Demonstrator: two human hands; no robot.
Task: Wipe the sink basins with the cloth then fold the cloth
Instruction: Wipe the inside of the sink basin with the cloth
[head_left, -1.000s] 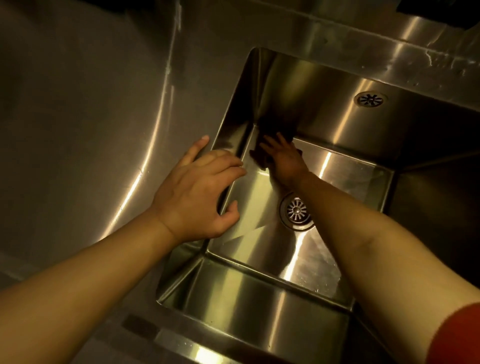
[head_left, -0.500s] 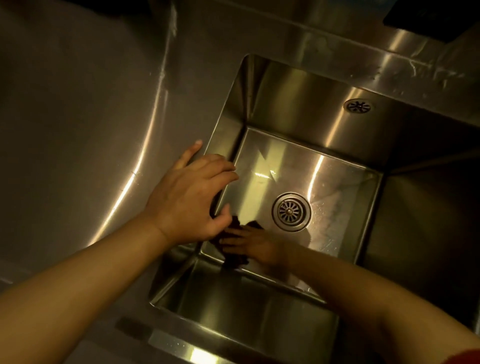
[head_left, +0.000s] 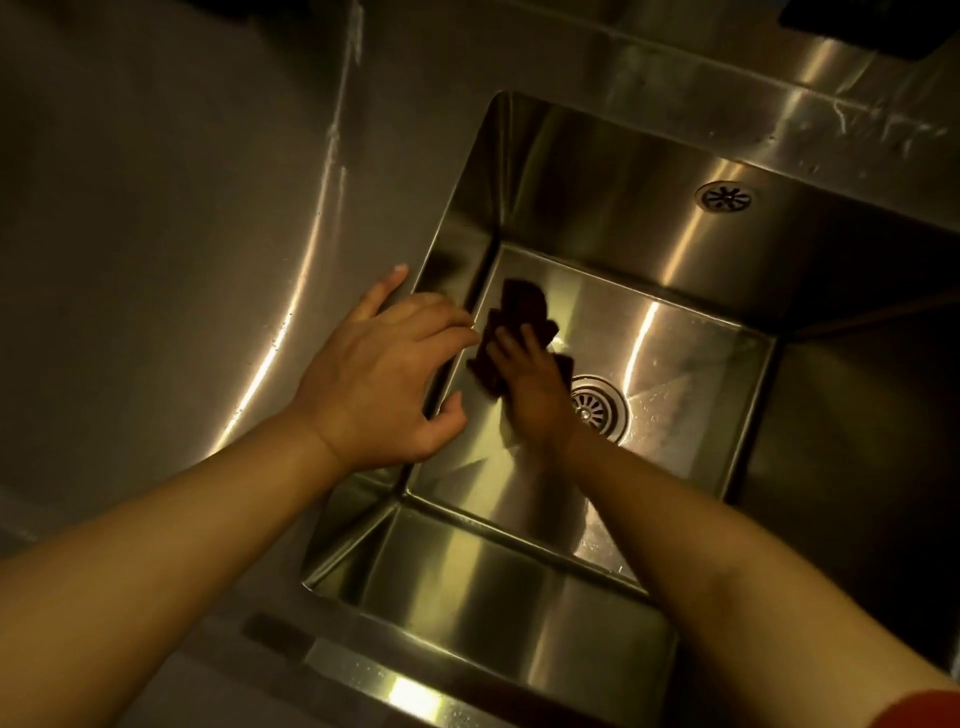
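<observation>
cloth (head_left: 522, 322): one, dark, crumpled (colour unclear in dim light), on basin floor beside the drain (head_left: 597, 408) | right hand (head_left: 535, 384): fingers flat, pressing cloth | left hand (head_left: 379, 384): fingers spread on sink basin (head_left: 452, 244) rim | one basin, one drain, one overflow (head_left: 725, 196)

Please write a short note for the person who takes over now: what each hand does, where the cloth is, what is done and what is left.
Left hand: open, resting on the left rim of the sink, fingers over the edge, holding nothing.
Right hand: down in the basin, fingers flat, pressing the cloth on the floor.
Cloth: dark, crumpled, on the basin floor near the left wall, just left of the drain.
Done: wiping of this basin is under way; how much is covered cannot be told.
Left: finish wiping the basins, then fold the cloth.
</observation>
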